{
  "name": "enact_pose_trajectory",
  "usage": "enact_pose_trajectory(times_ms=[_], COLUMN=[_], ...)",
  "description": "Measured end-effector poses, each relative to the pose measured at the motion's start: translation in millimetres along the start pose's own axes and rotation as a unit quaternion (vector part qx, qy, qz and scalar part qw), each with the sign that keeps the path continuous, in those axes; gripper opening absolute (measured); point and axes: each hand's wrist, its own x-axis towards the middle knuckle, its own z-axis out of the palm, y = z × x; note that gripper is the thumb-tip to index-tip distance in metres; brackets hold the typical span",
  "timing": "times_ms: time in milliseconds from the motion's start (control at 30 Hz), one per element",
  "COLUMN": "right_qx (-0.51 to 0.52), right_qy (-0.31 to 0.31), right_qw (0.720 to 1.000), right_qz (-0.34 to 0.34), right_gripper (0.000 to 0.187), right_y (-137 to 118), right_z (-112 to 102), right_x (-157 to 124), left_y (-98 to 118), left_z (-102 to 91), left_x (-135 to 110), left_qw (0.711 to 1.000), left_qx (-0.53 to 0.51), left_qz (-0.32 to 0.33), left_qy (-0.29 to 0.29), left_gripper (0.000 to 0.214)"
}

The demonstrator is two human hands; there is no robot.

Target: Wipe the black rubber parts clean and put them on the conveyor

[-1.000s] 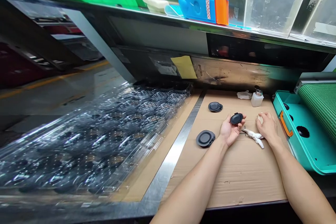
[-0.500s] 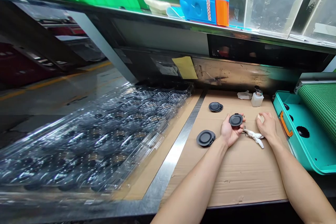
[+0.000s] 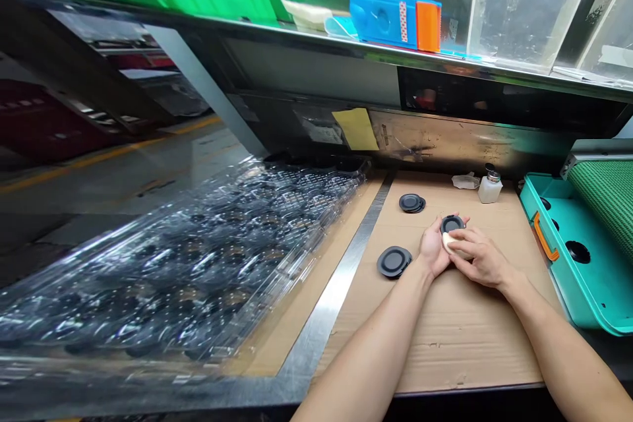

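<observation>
One round black disc (image 3: 452, 224) lies in the cupped left hand (image 3: 433, 249), right hand (image 3: 479, 262) pinching white cloth (image 3: 449, 242) against it.

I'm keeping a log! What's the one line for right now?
left hand: holds black round disc | right hand: holds white pad against disc

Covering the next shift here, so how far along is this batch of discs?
Seemingly done: two short stacks of black round discs on the brown cardboard. In hand: the left hand holds a black disc while the right hand presses a white pad to it. Left: a clear plastic tray of many dark discs.
</observation>
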Motion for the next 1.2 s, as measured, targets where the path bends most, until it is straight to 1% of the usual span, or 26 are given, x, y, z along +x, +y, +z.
enact_pose_trajectory(times_ms=[133, 200, 267, 300, 333, 367, 400, 467, 533, 600, 667, 733, 767, 800, 833, 867, 900, 933, 967, 1000, 1033, 1067, 1133, 1200], right_qx=[-0.068, -0.049, -0.003, 0.017, 0.03, 0.034, 0.029, -0.007, -0.054, -0.089, -0.107, -0.113, -0.113, -0.113, -0.112, -0.112, -0.111, -0.111, -0.111, -0.11, -0.109, -0.107, -0.105, -0.106], right_qy=[0.037, 0.024, -0.001, -0.001, 0.014, 0.044, 0.083, 0.167, 0.22, 0.23, 0.208, 0.175, 0.159, 0.145, 0.134, 0.128, 0.126, 0.124, 0.123, 0.121, 0.118, 0.114, 0.11, 0.114], right_qw=[0.996, 0.998, 1.0, 1.0, 0.999, 0.998, 0.996, 0.982, 0.961, 0.946, 0.942, 0.943, 0.944, 0.945, 0.946, 0.947, 0.947, 0.947, 0.947, 0.948, 0.948, 0.949, 0.95, 0.949], right_qz=[0.052, 0.039, 0.006, -0.005, -0.008, 0.001, 0.022, 0.09, 0.161, 0.21, 0.24, 0.259, 0.265, 0.269, 0.272, 0.273, 0.274, 0.275, 0.275, 0.274, 0.273, 0.273, 0.273, 0.276], right_gripper=[0.022, 0.023, 0.022, 0.022, 0.021, 0.021, 0.021, 0.021, 0.021, 0.021, 0.022, 0.023, 0.023, 0.023, 0.024, 0.024, 0.025, 0.025, 0.025, 0.025, 0.025, 0.024, 0.025, 0.026], right_y=[5.0, 1.5, -3.3, -4.4, -3.9, -1.3, 3.4, 18.8, 39.5, 61.0, 79.0, 90.8, 94.2, 96.3, 97.2, 97.2, 96.7, 96.0, 95.2, 94.5, 94.1, 94.0, 94.4, 95.2], right_z=[-3.8, -1.8, 0.5, 0.9, 0.4, -1.0, -3.2, -8.4, -12.2, -12.3, -8.8, -3.7, -1.4, 0.6, 2.0, 2.9, 3.3, 3.3, 3.1, 2.7, 2.3, 1.9, 1.8, 2.1], right_x=[0.1, 0.9, 1.5, 1.7, 1.7, 1.3, 0.4, -2.8, -8.2, -15.1, -22.3, -28.4, -30.7, -32.3, -33.4, -33.9, -33.9, -33.7, -33.2, -32.8, -32.4, -32.1, -32.0, -32.3], left_y=[-0.4, -1.7, -1.7, -1.2, -0.4, 0.6, 1.6, 3.4, 4.8, 5.1, 3.2, -1.9, -5.5, -9.6, -14.0, -18.4, -22.5, -26.1, -29.1, -31.5, -33.3, -34.5, -35.6, -35.3], left_z=[-0.6, -1.1, -2.0, -2.5, -2.9, -3.1, -3.2, -2.8, -2.0, -1.3, -1.1, -2.0, -2.8, -4.0, -5.2, -6.6, -7.9, -9.1, -10.0, -10.8, -11.4, -11.9, -12.8, -13.6], left_x=[2.0, 2.9, 3.1, 3.0, 2.8, 2.6, 2.2, 1.4, 0.5, 0.1, 0.5, 1.7, 2.3, 2.8, 3.0, 2.8, 2.2, 1.3, 0.2, -1.0, -2.1, -2.9, -4.0, -4.3], left_qw=[1.0, 1.0, 1.0, 1.0, 1.0, 1.0, 1.0, 0.999, 0.999, 0.999, 0.999, 0.997, 0.991, 0.975, 0.947, 0.904, 0.853, 0.801, 0.755, 0.719, 0.694, 0.677, 0.659, 0.65], left_qx=[0.005, 0.008, 0.008, 0.006, 0.002, -0.004, -0.012, -0.029, -0.041, -0.042, -0.018, 0.054, 0.112, 0.185, 0.267, 0.351, 0.427, 0.49, 0.537, 0.568, 0.587, 0.598, 0.611, 0.617], left_qz=[-0.002, -0.013, -0.022, -0.022, -0.017, -0.009, -0.001, 0.009, 0.01, 0.01, 0.011, 0.036, 0.07, 0.119, 0.179, 0.242, 0.298, 0.342, 0.376, 0.401, 0.417, 0.428, 0.439, 0.443], left_qy=[-0.02, -0.016, -0.011, -0.012, -0.013, -0.014, -0.014, -0.015, -0.02, -0.028, -0.035, -0.034, -0.023, -0.008, 0.008, 0.021, 0.026, 0.023, 0.013, 0.003, -0.006, -0.012, -0.018, -0.018], left_gripper=[0.041, 0.04, 0.038, 0.038, 0.038, 0.038, 0.04, 0.044, 0.047, 0.043, 0.035, 0.03, 0.032, 0.04, 0.054, 0.069, 0.082, 0.091, 0.095, 0.096, 0.096, 0.096, 0.097, 0.098])
